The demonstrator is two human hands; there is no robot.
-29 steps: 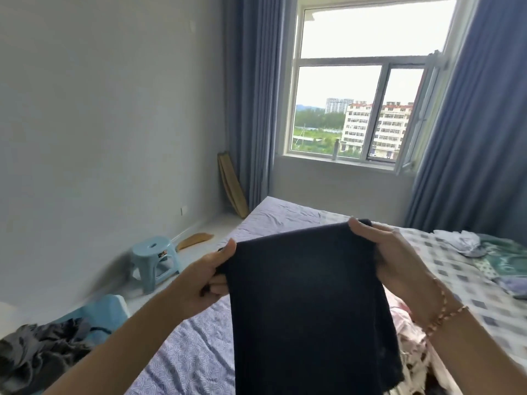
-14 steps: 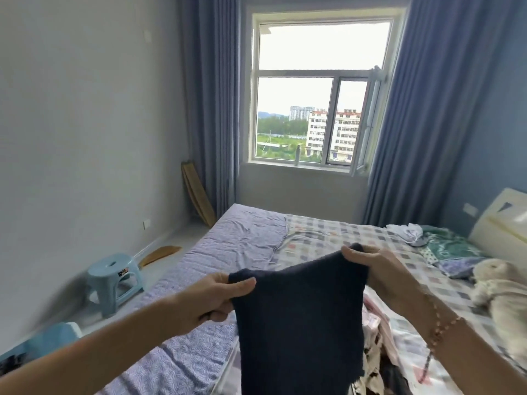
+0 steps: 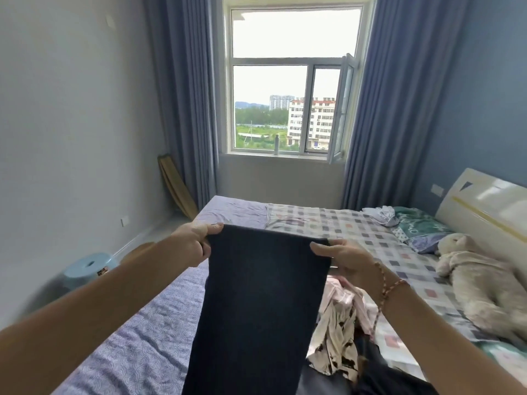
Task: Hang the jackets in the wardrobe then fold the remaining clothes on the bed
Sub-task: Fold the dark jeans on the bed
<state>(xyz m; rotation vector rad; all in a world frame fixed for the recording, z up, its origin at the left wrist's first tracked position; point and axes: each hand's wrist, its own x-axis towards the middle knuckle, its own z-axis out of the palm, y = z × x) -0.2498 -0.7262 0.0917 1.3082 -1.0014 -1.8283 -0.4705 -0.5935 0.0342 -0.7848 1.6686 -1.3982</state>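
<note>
Hands are up in front, stretching a dark navy garment (image 3: 262, 295) by its top edge above the bed (image 3: 137, 352). Left hand (image 3: 194, 243) pinches the left corner with its fingers (image 3: 212, 226) curled onto the cloth. Right hand (image 3: 345, 260) pinches the right corner, thumb on the near side, the rest tucked behind. The cloth hangs flat and runs out of the bottom of the shot. A clothes pile (image 3: 339, 337) sits on the bed just right of it, with a plush toy (image 3: 479, 277) far right and a blue stool (image 3: 88, 266) on the floor to the left.

Head-worn view, facing forward over bed (image 3: 148, 337) toward window (image 3: 291, 81), hands close
</note>
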